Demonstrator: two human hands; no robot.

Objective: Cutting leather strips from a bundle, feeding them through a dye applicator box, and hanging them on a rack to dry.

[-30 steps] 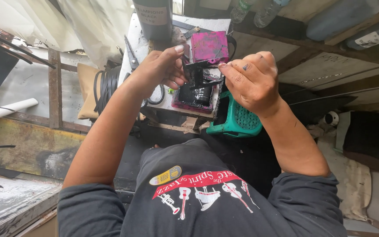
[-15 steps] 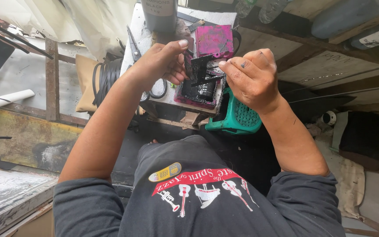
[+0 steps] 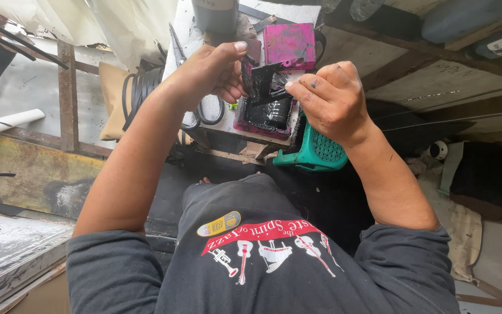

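Together, hands (image 3: 274, 87) on black strip (image 3: 261, 81)

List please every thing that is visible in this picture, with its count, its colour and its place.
small flat black piece: one, black, held between both hands above the work board.
pink stained shallow tray: one, pink with black inside, under the hands.
pink square lid: one, pink, behind the tray.
black-handled metal scissors: one pair, left of the tray.
grey cylindrical can: one, grey, at the top edge.
teal perforated plastic stool: one, teal, below the right hand.
black coiled straps: a bundle, black, left of the board.
left hand: fingers pinch the piece.
right hand: fingers hold a thin tool, too small to identify.
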